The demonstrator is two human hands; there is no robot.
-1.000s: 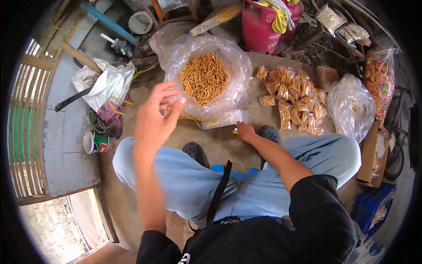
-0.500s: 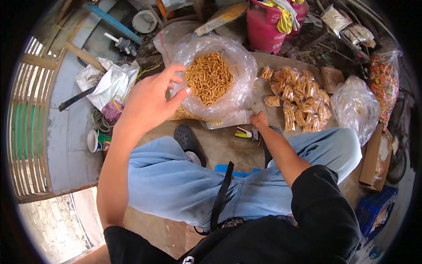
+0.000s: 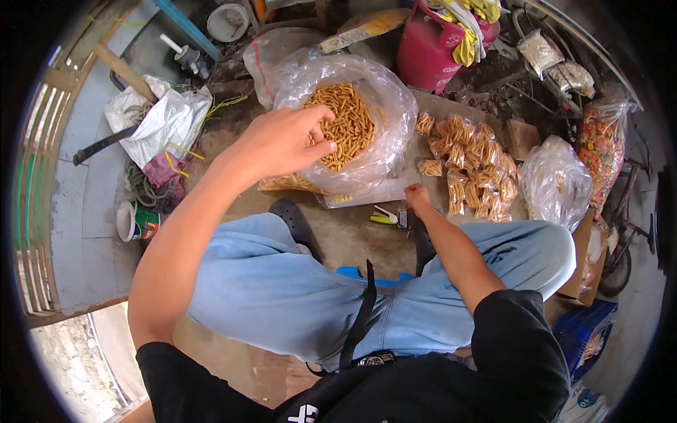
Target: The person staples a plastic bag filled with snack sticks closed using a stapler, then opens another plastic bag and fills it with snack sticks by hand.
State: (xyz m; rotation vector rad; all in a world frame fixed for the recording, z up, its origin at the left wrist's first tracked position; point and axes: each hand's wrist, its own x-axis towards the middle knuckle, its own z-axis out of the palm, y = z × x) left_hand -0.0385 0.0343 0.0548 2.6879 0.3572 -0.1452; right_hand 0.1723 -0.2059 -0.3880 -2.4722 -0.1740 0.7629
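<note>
My left hand (image 3: 290, 142), fingers curved and apart, hovers over the near left side of a large clear plastic bag (image 3: 395, 116). The bag stands open, filled with brown stick-shaped snacks (image 3: 345, 123). Nothing shows in that hand. Farther right, my right hand (image 3: 417, 197) is closed at the right end of a flat clear plastic bag (image 3: 377, 193) lying on the floor. Its fingertips are partly hidden. Just below lies a green and white stapler (image 3: 384, 216), beside a small dark box (image 3: 403, 218).
Several small filled snack packets (image 3: 476, 166) lie in a pile to the right. Beyond them sit a bundle of clear plastic (image 3: 557, 183) and a bag of colourful snacks (image 3: 604, 151). A pink gas cylinder (image 3: 430, 53) stands at the back. White sacking (image 3: 169, 120) lies left.
My left hand has moved right and slightly down, closer to the snacks in the large bag. My right hand stays at the flat plastic bag. The whole view has shifted a little.
</note>
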